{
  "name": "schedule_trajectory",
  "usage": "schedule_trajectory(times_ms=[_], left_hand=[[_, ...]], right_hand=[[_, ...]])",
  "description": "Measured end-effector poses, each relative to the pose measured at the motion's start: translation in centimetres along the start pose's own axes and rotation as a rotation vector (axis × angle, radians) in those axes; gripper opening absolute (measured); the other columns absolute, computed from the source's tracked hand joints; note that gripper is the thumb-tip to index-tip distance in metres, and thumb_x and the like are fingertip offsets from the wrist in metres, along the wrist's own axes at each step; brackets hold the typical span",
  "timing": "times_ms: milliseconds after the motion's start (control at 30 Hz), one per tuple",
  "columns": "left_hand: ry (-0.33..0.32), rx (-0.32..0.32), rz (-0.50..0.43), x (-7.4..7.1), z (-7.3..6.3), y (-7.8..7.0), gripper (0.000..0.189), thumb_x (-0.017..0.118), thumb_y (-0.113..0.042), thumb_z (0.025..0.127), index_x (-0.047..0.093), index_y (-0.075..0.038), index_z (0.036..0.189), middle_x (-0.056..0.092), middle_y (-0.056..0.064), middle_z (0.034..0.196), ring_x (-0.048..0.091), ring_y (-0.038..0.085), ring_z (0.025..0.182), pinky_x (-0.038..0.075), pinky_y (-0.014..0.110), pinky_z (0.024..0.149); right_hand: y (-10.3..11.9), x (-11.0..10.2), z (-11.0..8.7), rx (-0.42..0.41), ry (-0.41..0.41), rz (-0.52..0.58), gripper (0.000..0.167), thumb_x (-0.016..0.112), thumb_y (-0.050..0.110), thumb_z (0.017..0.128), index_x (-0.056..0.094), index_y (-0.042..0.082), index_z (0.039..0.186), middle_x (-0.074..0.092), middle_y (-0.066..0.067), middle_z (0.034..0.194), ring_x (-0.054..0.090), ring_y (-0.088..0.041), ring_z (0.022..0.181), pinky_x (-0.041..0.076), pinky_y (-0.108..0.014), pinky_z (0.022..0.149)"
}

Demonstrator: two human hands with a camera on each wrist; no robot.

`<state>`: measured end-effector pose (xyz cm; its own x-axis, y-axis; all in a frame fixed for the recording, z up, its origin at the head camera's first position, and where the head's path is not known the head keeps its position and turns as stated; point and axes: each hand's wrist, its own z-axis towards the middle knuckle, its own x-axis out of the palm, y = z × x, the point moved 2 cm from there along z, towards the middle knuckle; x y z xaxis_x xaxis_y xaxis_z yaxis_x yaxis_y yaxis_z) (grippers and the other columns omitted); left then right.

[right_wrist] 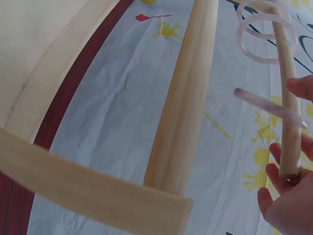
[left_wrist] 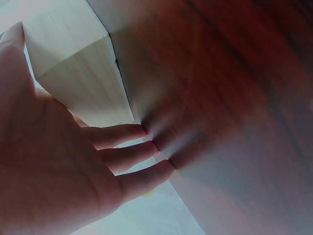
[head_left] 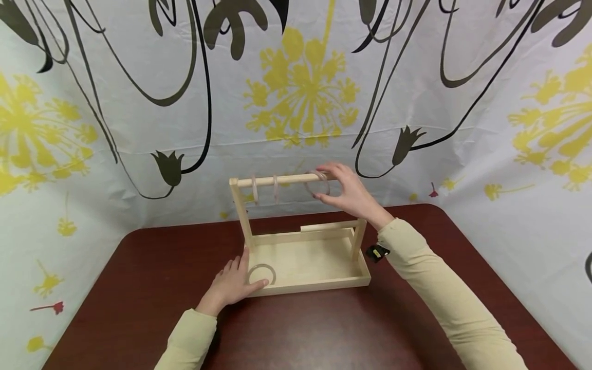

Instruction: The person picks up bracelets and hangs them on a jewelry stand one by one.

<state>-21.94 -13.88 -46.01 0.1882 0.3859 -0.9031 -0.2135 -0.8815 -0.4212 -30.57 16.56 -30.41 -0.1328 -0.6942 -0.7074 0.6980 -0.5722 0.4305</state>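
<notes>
My right hand [head_left: 349, 192] is at the free right end of the upper bar [head_left: 291, 179] of a wooden bangle stand. Thumb and fingertips pinch a translucent pinkish bangle [right_wrist: 259, 102] that encircles this bar. Farther left, two more bangles, one [head_left: 255, 190] near the post and another [head_left: 276, 190] beside it, hang from the bar. My left hand [head_left: 231, 282] rests at the tray's left front corner, thumb over the front rim. In the left wrist view its fingers extend straight, tips on the table. Another bangle [head_left: 262, 265] lies in the tray [head_left: 314, 284] beside the thumb.
A shorter, lower bar [head_left: 328, 226] extends left from the right post [head_left: 358, 239]. The stand sits on a dark reddish table [head_left: 314, 329]. Behind and at both sides hangs a white cloth [head_left: 222, 128] with yellow and dark plant prints.
</notes>
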Motion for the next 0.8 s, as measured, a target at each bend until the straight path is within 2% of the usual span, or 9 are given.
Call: schedule_trajectory(times_ms=[133,233,467,800], left_hand=[[-0.001,0.002,0.007,-0.1,-0.1,0.0,0.104,0.062,-0.059,0.087,0.012,0.004,0.153,0.035,0.038,0.140,0.032,0.055,0.129,0.032,0.064,0.098],[-0.001,0.006,0.006,-0.1,-0.2,-0.1,0.104,0.062,-0.059,0.087,0.012,0.004,0.153,0.035,0.039,0.139,0.033,0.055,0.129,0.032,0.065,0.098],[0.005,0.010,-0.010,-0.4,-0.3,-0.1,0.103,0.063,-0.058,0.087,0.012,0.004,0.153,0.034,0.039,0.140,0.032,0.055,0.129,0.031,0.065,0.098],[0.008,0.010,-0.006,-0.2,-0.2,0.0,0.103,0.062,-0.059,0.087,0.012,0.003,0.153,0.036,0.037,0.140,0.033,0.054,0.129,0.032,0.064,0.098]], right_hand=[[-0.1,-0.1,-0.1,-0.113,0.015,-0.065,0.067,0.080,0.013,0.079,0.050,0.004,0.139,0.052,-0.018,0.134,0.042,-0.037,0.125,0.028,-0.059,0.101],[-0.3,-0.4,-0.2,-0.154,0.052,-0.125,0.071,0.080,0.012,0.078,0.047,0.005,0.141,0.049,-0.017,0.137,0.040,-0.037,0.129,0.026,-0.061,0.100],[-0.6,-1.1,-0.3,-0.179,0.127,-0.235,0.077,0.081,0.015,0.079,0.043,0.011,0.146,0.046,-0.013,0.142,0.036,-0.034,0.132,0.026,-0.059,0.099],[-0.1,-0.5,0.3,-0.212,0.116,-0.239,0.075,0.082,0.026,0.079,0.047,0.008,0.143,0.049,-0.012,0.139,0.038,-0.033,0.130,0.024,-0.055,0.103]])
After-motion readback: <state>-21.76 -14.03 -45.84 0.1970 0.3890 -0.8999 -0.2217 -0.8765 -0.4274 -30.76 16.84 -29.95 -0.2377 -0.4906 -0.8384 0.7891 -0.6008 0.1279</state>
